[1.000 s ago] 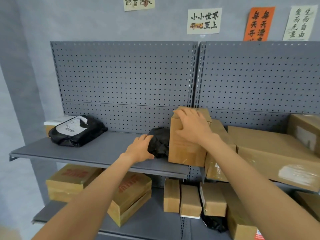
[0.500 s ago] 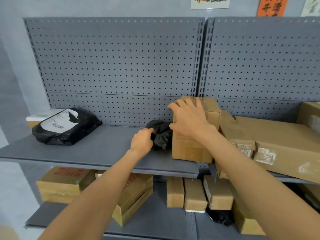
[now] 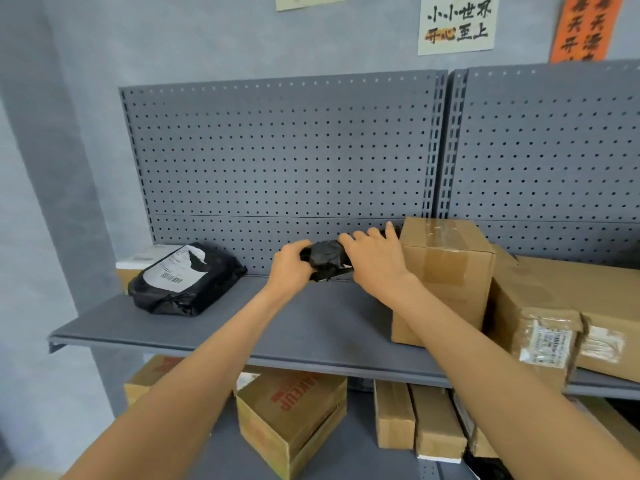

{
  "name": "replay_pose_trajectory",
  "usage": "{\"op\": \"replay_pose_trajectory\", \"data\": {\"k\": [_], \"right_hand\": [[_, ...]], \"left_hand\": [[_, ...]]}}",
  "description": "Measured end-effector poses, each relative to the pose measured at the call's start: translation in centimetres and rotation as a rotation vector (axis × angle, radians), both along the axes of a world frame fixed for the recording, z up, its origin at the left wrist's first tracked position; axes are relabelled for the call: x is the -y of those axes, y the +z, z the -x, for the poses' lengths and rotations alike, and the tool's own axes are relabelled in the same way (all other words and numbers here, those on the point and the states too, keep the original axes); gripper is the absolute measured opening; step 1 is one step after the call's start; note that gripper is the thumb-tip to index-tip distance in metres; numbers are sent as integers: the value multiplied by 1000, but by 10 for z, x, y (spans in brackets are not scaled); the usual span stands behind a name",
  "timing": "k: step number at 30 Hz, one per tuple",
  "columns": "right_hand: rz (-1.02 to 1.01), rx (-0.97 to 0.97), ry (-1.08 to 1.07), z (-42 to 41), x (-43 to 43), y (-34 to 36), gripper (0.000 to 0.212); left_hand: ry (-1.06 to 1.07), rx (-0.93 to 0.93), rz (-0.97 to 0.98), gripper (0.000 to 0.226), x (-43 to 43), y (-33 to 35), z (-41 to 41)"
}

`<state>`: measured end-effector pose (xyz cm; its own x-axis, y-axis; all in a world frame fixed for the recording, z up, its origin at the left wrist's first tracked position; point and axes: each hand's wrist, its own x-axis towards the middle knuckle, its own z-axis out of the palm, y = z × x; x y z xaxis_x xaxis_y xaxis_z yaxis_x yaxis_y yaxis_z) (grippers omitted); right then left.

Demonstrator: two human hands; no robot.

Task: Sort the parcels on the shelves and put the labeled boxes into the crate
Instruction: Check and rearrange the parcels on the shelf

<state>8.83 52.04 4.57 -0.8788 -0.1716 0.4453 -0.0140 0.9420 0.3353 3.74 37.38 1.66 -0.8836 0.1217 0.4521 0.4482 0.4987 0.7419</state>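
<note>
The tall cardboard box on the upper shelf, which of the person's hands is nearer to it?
Right. The right hand lies right beside the tall cardboard box, gripping the small black parcel. The left hand holds the parcel's far end, farther from the box.

We see a grey upper shelf [image 3: 311, 327] across mid-frame. At its left lies a black labeled parcel [image 3: 187, 282], partly over a white-topped box [image 3: 145, 259]. A small black parcel [image 3: 327, 259] sits at centre, a tall carton [image 3: 446, 271] beside it, with labeled cartons [image 3: 547, 327] at right. The lower shelf [image 3: 221, 452] carries more cartons [image 3: 291, 414].
</note>
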Motion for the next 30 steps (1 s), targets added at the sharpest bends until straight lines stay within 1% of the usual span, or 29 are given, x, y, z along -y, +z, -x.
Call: {"op": "replay_pose_trajectory", "data": {"k": [2, 4, 5, 8, 9, 10, 11, 13, 14, 15, 17, 18, 19, 21, 22, 23, 24, 25, 26, 27, 28, 30], "right_hand": [[-6, -32, 42, 4, 7, 5, 51], [-12, -33, 55, 7, 14, 10, 52], [-12, -33, 56, 8, 18, 13, 53], [-2, -65, 102, 10, 27, 23, 49], [27, -78, 137, 11, 31, 26, 47], [71, -96, 175, 10, 35, 29, 46], [120, -120, 211, 10, 39, 31, 45], [222, -181, 276, 10, 46, 31, 44], [281, -210, 303, 10, 49, 31, 45], [350, -235, 325, 10, 51, 30, 47], [538, -257, 346, 10, 52, 25, 55], [668, -260, 344, 11, 52, 21, 60], [827, -263, 334, 12, 54, 16, 65], [1230, -249, 274, 12, 61, 6, 75], [1466, -195, 239, 12, 65, 2, 78], [1699, -82, 216, 13, 70, -1, 81], [1900, 70, 211, 12, 76, -3, 84], [2044, 222, 216, 14, 81, -6, 85], [2132, 327, 233, 16, 85, -8, 82], [2183, 366, 269, 19, 89, -10, 74], [2211, 342, 315, 23, 91, -12, 63], [2236, 223, 368, 28, 94, -14, 45]], "left_hand": [[-57, 33, -25, 21, 13, 7, -1], [-127, 56, 20, 16, 25, 14, -4], [-157, 56, 72, 22, 30, 18, -6], [-249, -16, 188, 70, 37, 30, -17], [-250, -57, 211, 77, 38, 33, -19], [-225, -93, 224, 78, 38, 36, -22], [-171, -129, 228, 71, 39, 37, -22], [-39, -167, 185, 42, 43, 39, -23], [7, -159, 139, 29, 46, 39, -22], [35, -136, 92, 23, 49, 37, -21], [80, -88, -18, 22, 56, 34, -19], [99, -53, -105, 24, 61, 32, -16], [102, 5, -237, 29, 66, 29, -12], [43, 145, -575, 34, 74, 28, -9], [0, 198, -710, 34, 77, 28, -9], [-40, 226, -796, 34, 79, 28, -9], [-76, 245, -860, 34, 81, 28, -9], [-111, 265, -913, 35, 81, 27, -10], [-144, 286, -957, 36, 80, 27, -11], [-174, 304, -984, 35, 79, 25, -12], [-208, 323, -994, 34, 77, 23, -13], [-271, 368, -957, 34, 77, 18, -15]]}}
